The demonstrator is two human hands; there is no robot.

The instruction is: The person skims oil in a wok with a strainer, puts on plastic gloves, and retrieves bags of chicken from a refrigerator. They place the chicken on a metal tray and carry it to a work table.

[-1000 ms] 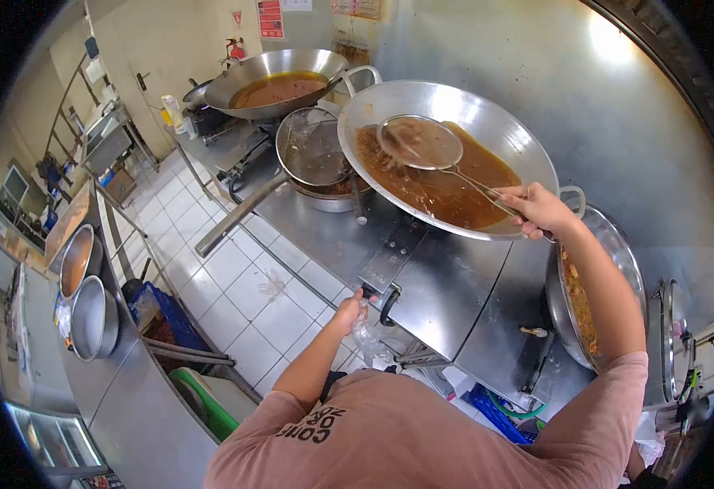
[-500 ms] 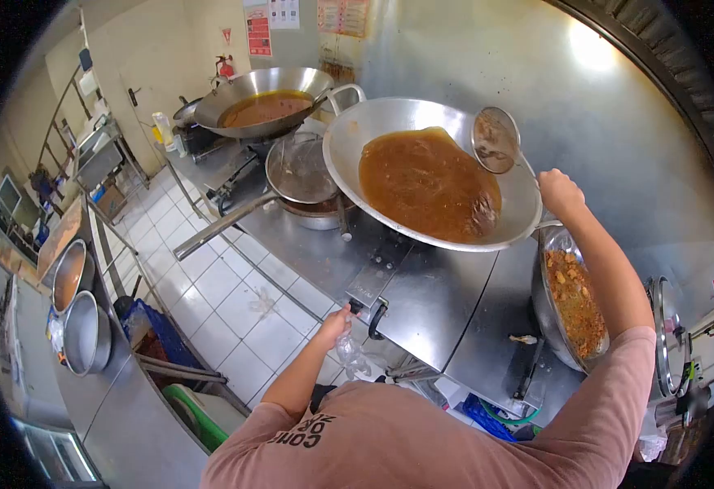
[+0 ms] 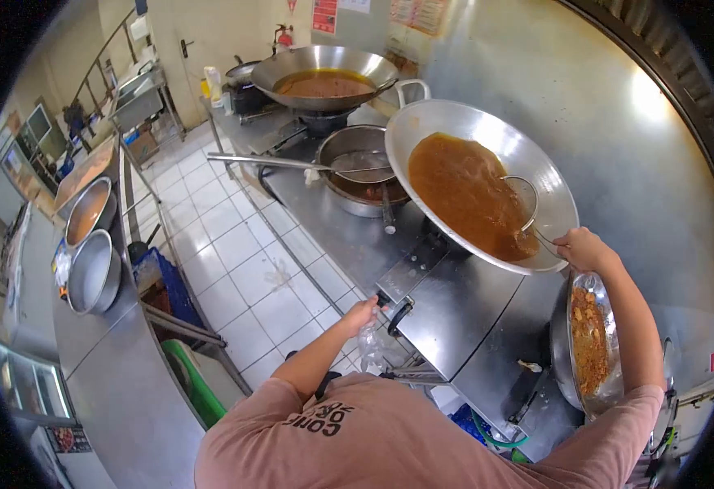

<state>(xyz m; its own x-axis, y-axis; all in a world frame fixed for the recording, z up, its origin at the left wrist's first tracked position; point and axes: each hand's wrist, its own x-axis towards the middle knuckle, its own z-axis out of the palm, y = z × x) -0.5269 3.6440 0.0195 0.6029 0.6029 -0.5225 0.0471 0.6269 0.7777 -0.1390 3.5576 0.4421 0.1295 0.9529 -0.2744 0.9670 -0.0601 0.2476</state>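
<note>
My right hand (image 3: 587, 251) is closed round the handle of a round wire strainer (image 3: 534, 194). The strainer's far edge dips into brown, hot-looking liquid (image 3: 455, 175) in a large two-handled metal wok (image 3: 500, 122). At the front edge of the steel stove, my left hand (image 3: 362, 314) has its fingers closed on a dark control knob (image 3: 382, 300). Crumpled clear plastic (image 3: 370, 349) hangs just below that hand. To the right of my right arm stands a metal bowl (image 3: 563, 363) with orange-brown fried bits (image 3: 591, 342).
Behind is a second wok (image 3: 324, 59) of darker oil. A long-handled strainer (image 3: 275, 161) lies across a pot (image 3: 357, 204) beside the big wok. On the left counter (image 3: 121, 367) sit two metal bowls, one grey inside (image 3: 94, 273). White floor tiles (image 3: 235, 265) lie between counter and stove.
The strainer has come down from above the wok's right side into the liquid, with my right hand lower. My left hand stays at the knob. The camera view has turned.
</note>
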